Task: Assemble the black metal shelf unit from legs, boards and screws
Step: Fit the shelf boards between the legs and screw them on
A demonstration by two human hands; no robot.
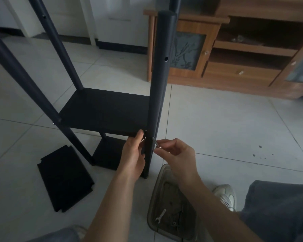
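The black shelf unit stands on the tiled floor with a middle board [103,110] and a lower board [108,152] fitted between round black legs. My left hand [133,154] grips the near right leg [160,81] just below the middle board's front corner, thumb up against the board's edge. My right hand [175,154] pinches a small silver hex key [156,143] against that leg at the same joint. A spare black board [65,179] lies flat on the floor to the left.
A clear plastic tray [171,203] with a small wrench [160,216] and loose hardware sits on the floor between my arms. My shoe [225,194] and knee are at the right. A wooden cabinet [234,55] stands behind the shelf at the right.
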